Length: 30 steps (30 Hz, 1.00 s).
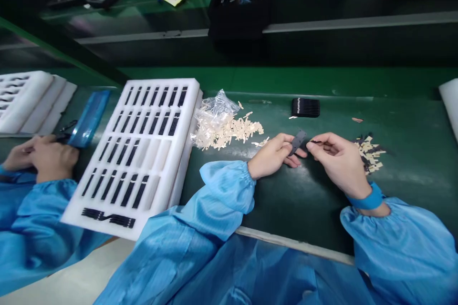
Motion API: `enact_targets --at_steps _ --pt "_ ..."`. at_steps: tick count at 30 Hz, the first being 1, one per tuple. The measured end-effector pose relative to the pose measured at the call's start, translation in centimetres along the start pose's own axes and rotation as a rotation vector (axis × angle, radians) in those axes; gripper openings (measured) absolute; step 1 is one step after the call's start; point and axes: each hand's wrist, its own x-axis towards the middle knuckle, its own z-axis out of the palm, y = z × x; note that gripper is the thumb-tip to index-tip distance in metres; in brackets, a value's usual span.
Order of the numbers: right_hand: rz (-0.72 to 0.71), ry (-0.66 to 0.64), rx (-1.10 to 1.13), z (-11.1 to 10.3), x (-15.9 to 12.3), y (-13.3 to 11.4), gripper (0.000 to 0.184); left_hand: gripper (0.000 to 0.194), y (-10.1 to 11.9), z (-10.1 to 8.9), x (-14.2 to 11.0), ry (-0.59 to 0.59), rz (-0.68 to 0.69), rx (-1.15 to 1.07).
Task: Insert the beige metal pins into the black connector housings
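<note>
My left hand [274, 155] pinches a small dark grey flat strip [298, 140] just above the green bench top [315, 200]. My right hand [338, 157] is closed in a pinch right beside that strip's end, with something thin and dark at its fingertips that I cannot make out. A heap of small beige tabs [229, 128] with a clear plastic bag [216, 105] lies to the left of my hands. A pile of peeled beige and dark scraps [370, 152] lies just right of my right hand. Both my arms are in blue sleeves.
A white foam tray [168, 162] with rows of slots, many holding dark strips, lies at the left. A stack of dark strips [305, 107] sits beyond my hands. Another person's hands [43, 157] rest at far left near a blue item [89, 116] and more foam trays [25, 100].
</note>
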Motion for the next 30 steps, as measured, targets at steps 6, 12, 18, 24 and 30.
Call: enact_targets --at_steps 6,12,18,24,30 --pt "-0.042 0.02 -0.087 0.41 -0.29 0.99 0.016 0.026 -0.55 0.37 0.15 0.003 0.003 -0.11" --pt "-0.069 0.005 -0.126 0.44 -0.33 0.57 0.012 0.027 -0.55 0.67 -0.05 0.025 0.026 -0.139" --pt "-0.04 0.012 -0.165 0.34 -0.43 0.34 0.011 0.03 -0.66 0.54 -0.05 0.021 0.038 -0.118" --pt "-0.044 0.013 -0.176 0.47 -0.52 0.4 0.01 0.027 -0.68 0.59 -0.12 0.022 0.052 -0.106" --pt "-0.053 0.018 -0.196 0.46 -0.58 0.36 0.009 0.026 -0.8 0.67 -0.16 0.038 0.058 -0.101"
